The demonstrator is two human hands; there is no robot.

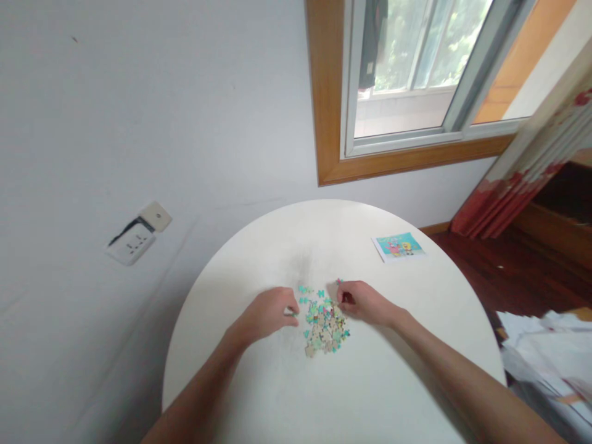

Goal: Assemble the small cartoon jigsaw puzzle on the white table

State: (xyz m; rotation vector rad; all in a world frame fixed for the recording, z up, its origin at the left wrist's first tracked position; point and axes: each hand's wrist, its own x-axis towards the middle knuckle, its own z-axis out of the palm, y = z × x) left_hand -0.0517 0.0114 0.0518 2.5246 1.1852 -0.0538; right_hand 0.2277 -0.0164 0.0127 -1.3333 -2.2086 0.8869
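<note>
A loose heap of small jigsaw pieces, some teal and some showing plain beige backs, lies on the white round table. Left of the heap, my left hand is curled, with a tiny greenish jigsaw piece at its fingertips. My right hand is closed in a pinch at the heap's upper right edge; what its fingertips hold, if anything, is hidden. A few teal pieces sit apart just above the heap. Beyond my right fingers lies a pink-and-teal piece.
A cartoon picture card lies toward the table's far right. The wall with a socket is on the left, and a window is behind the table. Papers and plastic bags are piled beyond the right edge, below a red-and-white curtain.
</note>
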